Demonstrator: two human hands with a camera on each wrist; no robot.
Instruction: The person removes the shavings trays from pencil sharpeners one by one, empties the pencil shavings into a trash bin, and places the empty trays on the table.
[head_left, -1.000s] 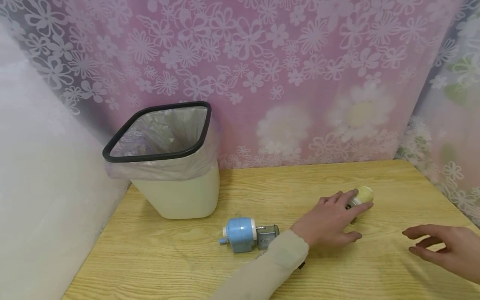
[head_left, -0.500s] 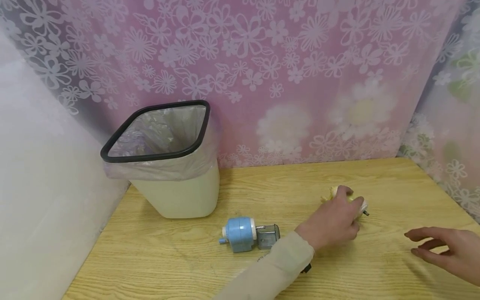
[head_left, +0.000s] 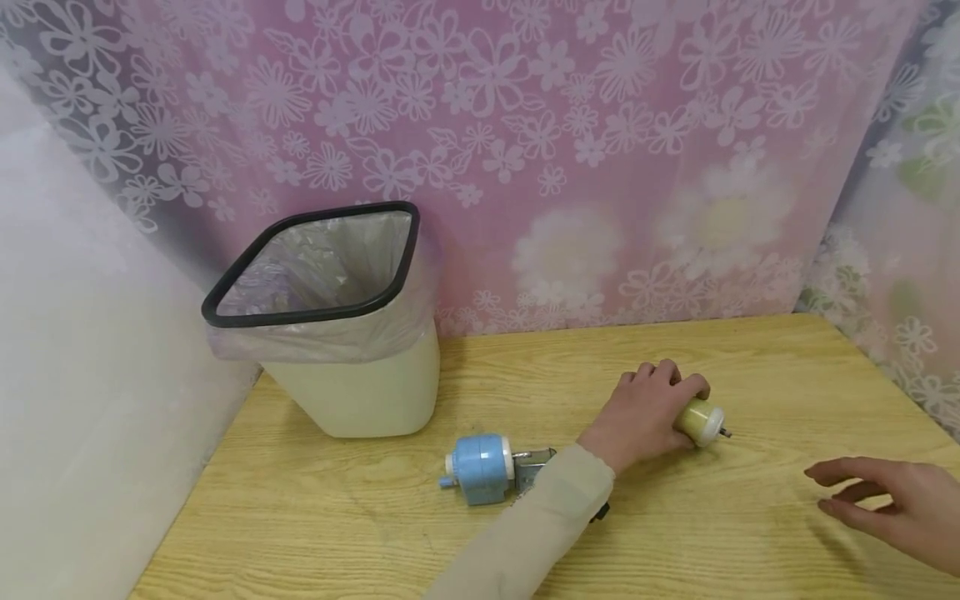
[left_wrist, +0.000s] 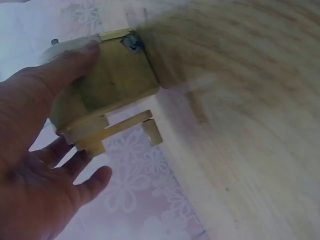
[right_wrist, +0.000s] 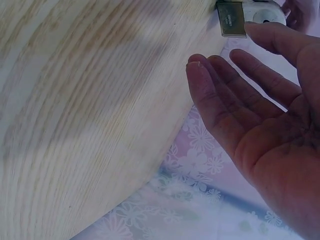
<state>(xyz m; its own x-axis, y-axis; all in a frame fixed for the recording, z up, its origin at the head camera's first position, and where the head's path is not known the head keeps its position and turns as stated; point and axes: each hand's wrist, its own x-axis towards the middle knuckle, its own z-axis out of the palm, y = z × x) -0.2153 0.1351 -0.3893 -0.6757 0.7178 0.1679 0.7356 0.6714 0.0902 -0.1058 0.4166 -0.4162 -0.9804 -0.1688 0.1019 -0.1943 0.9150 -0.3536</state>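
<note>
My left hand grips a yellow pencil sharpener over the right part of the table. Its white end and short metal shaft point to the right. In the left wrist view, the thumb lies across the body of the yellow sharpener, and a yellow bracket extends from it. A white face with a hole and a smoky drawer show in the right wrist view. My right hand hovers at the right, fingers loosely bent, holding nothing. A light-blue pencil sharpener lies beside a smoky clear drawer, partly covered by the left sleeve.
A cream waste bin with a black rim and plastic liner stands at the back left of the wooden table. A small black piece pokes out beside the left sleeve. Floral curtain hangs behind the table.
My left hand has turned the yellow pencil sharpener: its pale rounded end faced up-right before, and now the white end with the shaft points right. The right hand stays nearly still.
</note>
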